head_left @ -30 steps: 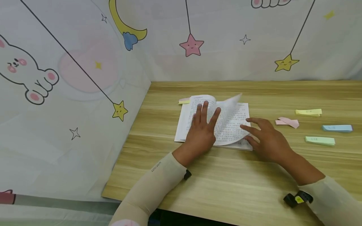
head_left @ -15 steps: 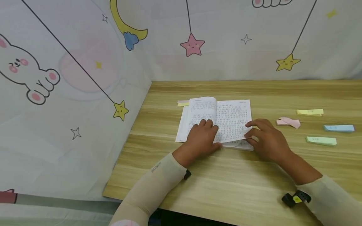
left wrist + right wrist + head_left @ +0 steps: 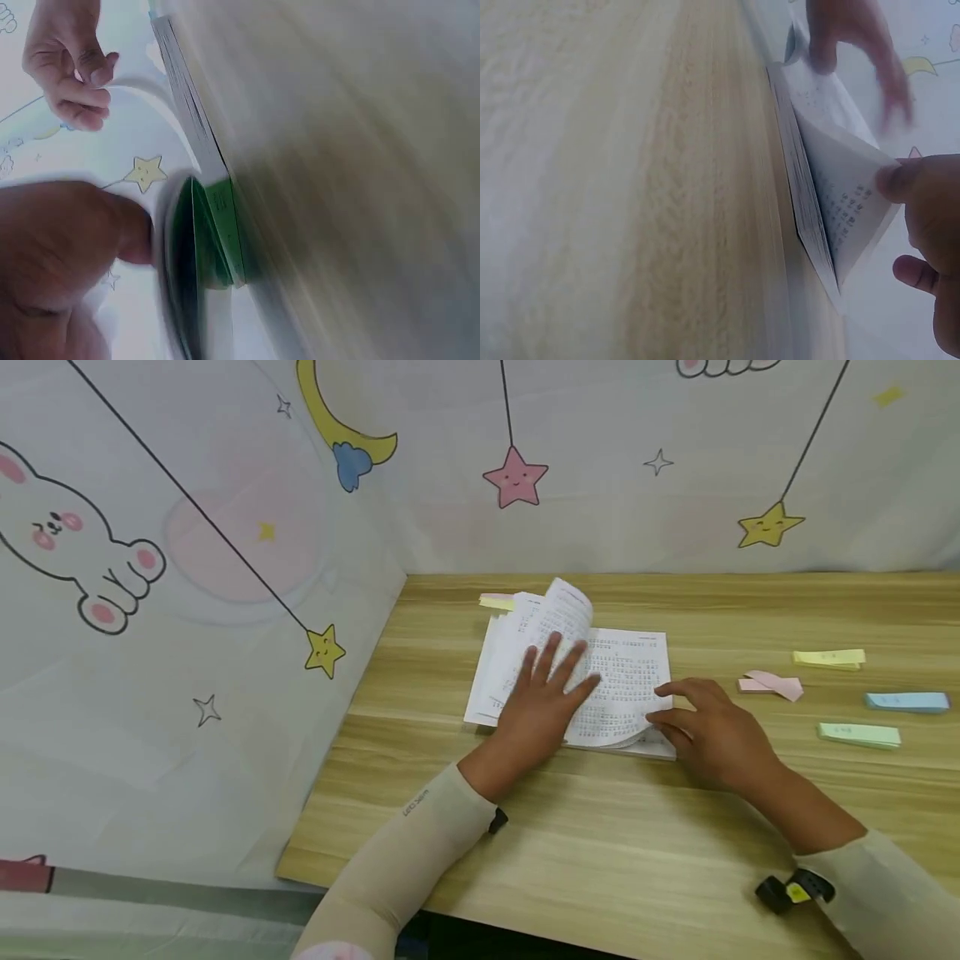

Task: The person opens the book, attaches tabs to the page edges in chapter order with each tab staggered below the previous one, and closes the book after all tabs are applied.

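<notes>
Book (image 3: pixel 626 672): opened out on the left part of the worktop (image 3: pixel 637 852), below both hands, its printed text in small rows; the leaves on its left side fan and curl upward.
Raised leaf (image 3: pixel 847 176): bent up from the right side, its underside and lines of print showing in the right wrist view, more pages stacked beneath it.
Left hand (image 3: pixel 534 714): fingers spread over the left-hand pages, thumb apart from them and pointing toward the right page; blurred in the right wrist view.
Right hand (image 3: pixel 723 735): at the book's right edge, thumb and finger pinching the raised leaf by its edge.
Green part (image 3: pixel 220 206): on the book near its spine, beside the left hand.
Tabs (image 3: pixel 498 602): pink and yellow, jutting from the book's upper left edge.
Loose strips: to the right of the book and apart from it, pink (image 3: pixel 772 685) nearest, with one strip crossing another, then yellow (image 3: pixel 828 658), green (image 3: pixel 858 735) and blue (image 3: pixel 907 702).
Sleeves (image 3: pixel 397 852): pale, on both forearms, a black device (image 3: pixel 795 890) at the right wrist.
Backdrop (image 3: pixel 585 535): white cloth behind the worktop, printed with stars, a moon and a rabbit.
</notes>
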Motion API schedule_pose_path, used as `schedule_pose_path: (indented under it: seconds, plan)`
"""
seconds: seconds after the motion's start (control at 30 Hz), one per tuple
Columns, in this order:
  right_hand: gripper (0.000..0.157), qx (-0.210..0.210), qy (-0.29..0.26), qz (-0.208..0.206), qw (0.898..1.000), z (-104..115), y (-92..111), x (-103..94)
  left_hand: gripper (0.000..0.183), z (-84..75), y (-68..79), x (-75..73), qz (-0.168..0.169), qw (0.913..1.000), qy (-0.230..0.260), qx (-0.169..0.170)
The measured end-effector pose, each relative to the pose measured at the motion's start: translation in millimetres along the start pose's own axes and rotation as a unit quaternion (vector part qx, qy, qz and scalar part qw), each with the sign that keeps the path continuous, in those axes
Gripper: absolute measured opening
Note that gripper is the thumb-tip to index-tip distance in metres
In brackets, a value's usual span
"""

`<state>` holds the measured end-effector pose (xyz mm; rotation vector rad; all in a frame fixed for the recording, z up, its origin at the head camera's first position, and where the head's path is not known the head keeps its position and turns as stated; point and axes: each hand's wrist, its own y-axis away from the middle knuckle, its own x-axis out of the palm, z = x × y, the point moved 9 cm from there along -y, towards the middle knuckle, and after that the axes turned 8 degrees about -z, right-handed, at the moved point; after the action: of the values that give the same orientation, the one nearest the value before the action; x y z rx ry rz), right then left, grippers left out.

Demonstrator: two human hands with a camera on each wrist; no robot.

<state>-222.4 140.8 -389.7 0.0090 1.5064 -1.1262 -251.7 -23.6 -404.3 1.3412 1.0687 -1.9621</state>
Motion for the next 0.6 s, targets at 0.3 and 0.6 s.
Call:
schedule_pose_path:
  seconds: [0.3,0.6]
  plan:
    - [0.022,0.017,-0.008,-0.023,1.000,-1.4,-4.1,-7.1,0.040,-17.0,1.4,12.7,0.081,0.9927,0.084,0.031]
    - [0.054,0.043,0.002,-0.035,0.998,-8.2,2.2,-7.4,0.083,0.5,-4.5,3.9,-0.016,0.9897,0.131,-0.055]
